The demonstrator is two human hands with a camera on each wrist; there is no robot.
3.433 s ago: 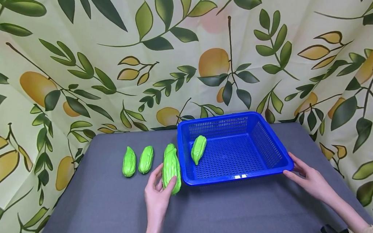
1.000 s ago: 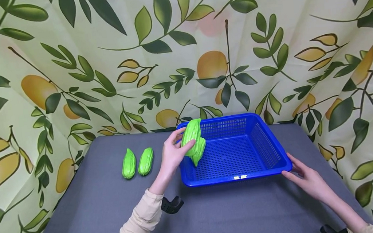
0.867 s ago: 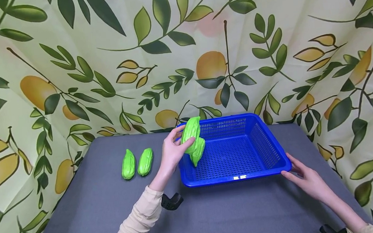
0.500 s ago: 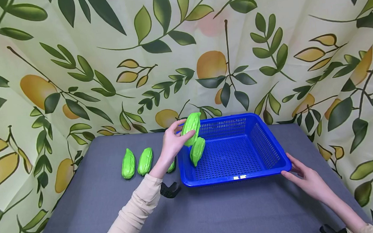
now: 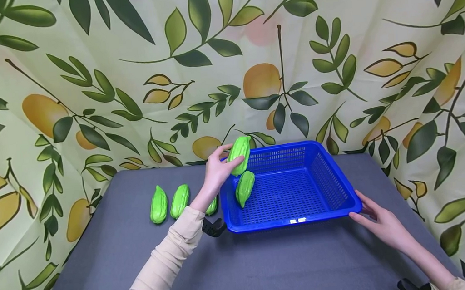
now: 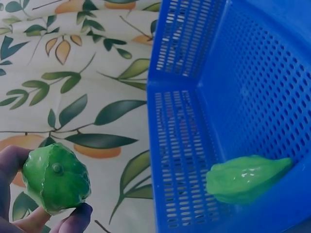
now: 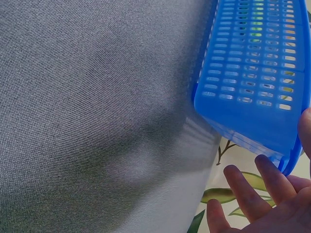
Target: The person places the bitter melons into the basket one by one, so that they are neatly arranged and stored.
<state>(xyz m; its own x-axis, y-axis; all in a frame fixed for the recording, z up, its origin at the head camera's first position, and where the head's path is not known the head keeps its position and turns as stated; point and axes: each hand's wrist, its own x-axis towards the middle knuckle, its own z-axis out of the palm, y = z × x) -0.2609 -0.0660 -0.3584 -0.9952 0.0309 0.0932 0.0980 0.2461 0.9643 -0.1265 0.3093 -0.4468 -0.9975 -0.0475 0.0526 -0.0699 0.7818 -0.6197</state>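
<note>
My left hand (image 5: 218,168) grips a ridged, bright green bitter melon (image 5: 240,155) above the left wall of a blue plastic basket (image 5: 296,223). In the left wrist view, the held melon (image 6: 56,177) shows one rounded end, and the fingers are around it, outside the basket wall. A second bitter melon (image 5: 245,189) lies inside the basket, near its left side. At the front right corner my right hand (image 5: 382,224) pinches the basket rim between thumb and fingers. The right wrist view shows those fingers (image 7: 245,191) below the corner, some reaching past it.
Two bitter melons, one outer (image 5: 159,204) and one inner (image 5: 180,201), lie on the grey table (image 5: 266,265) left of the basket. Another bitter melon (image 5: 211,206) is partly hidden behind the left wrist. A leaf-patterned cloth (image 5: 214,23) hangs behind the table.
The left hand has carried its bitter melon from the table up and right to the basket's left wall, then slightly higher. A table melon behind the wrist became visible. The right hand stays put.
</note>
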